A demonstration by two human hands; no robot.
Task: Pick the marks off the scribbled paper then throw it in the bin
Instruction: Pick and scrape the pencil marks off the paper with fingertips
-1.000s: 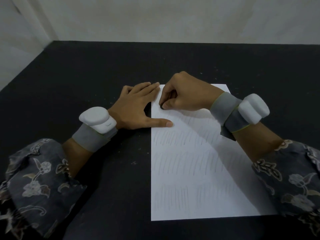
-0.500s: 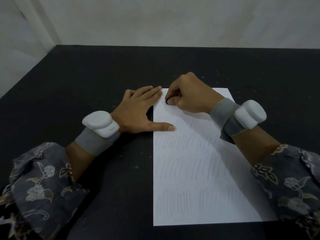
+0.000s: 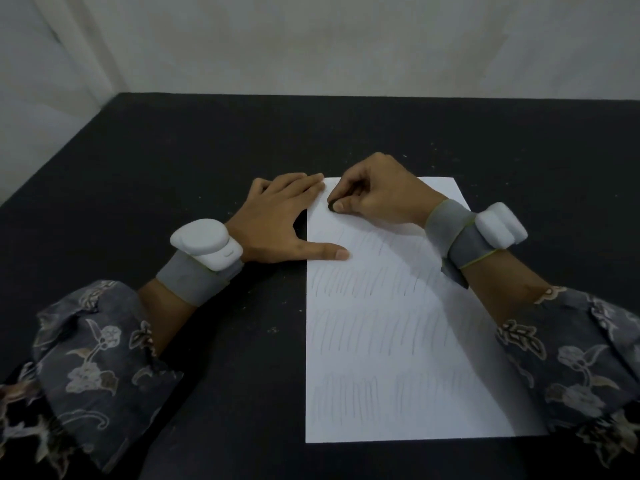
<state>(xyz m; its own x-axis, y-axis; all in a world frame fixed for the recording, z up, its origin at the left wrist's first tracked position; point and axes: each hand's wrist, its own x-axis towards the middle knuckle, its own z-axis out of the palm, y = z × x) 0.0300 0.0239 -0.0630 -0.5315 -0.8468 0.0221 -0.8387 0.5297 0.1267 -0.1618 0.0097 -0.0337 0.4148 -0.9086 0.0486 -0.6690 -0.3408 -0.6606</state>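
A white sheet of paper with rows of faint pencil strokes lies flat on the black table. My left hand lies flat with fingers straight, its thumb and fingertips pressing the sheet's left edge near the top. My right hand is curled over the sheet's top left part and pinches a small dark eraser between thumb and fingers, its tip against the paper. The top band of the paper around the eraser looks free of strokes.
The table's far edge meets a pale wall, and its left edge runs diagonally at the left. Small specks of eraser dust dot the black surface beside the sheet. No bin is in view.
The eraser in my right hand has rubbed back and forth over the paper's top left corner, ending slightly lower. My left hand has kept pressing the sheet. The camera tilted slightly.
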